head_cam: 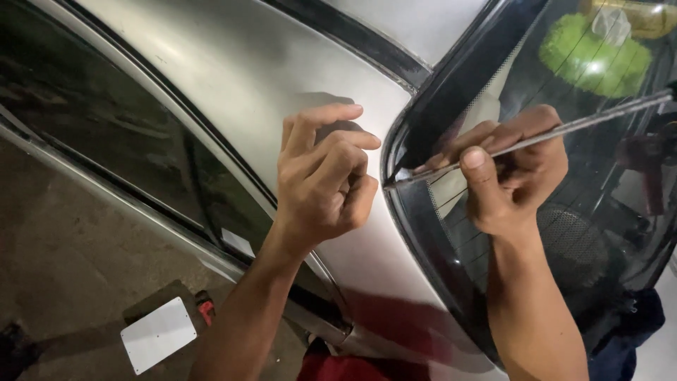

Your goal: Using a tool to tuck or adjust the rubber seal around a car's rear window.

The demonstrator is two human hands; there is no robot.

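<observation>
Seen from the head camera, both hands work at the rear pillar of a silver car (233,77). Right hand (511,180): closed in a firm grip around a long thin metal rod (564,129), thumb pressed along the shaft. The rod runs from beyond the knuckles, up and away from the wrist, down past the thumb to a tip (389,186) that meets the black rubber seal (395,152) at the corner of the rear window glass (564,233), just beyond the fingertips. Left hand (324,176): curled loosely, fingers bent inward, holding nothing that can be made out; its knuckles appear to rest against the painted pillar, just beside the seal and near the rod's tip. Behind the glass, above the right hand, lie a green fluffy mitt (596,56) and a yellowish bottle (649,17). Below the left forearm, on the ground, sit a white flat plate (157,334) and a small red object (205,309).

Judged from this pose, the step in hand is working the tip along the seal's edge. To do it well, the shaft is best kept at a shallow angle to the glass, the thumb supplying steady, light pressure, and the left hand staying braced close by, so a slip does not scratch paint or tear rubber.
</observation>
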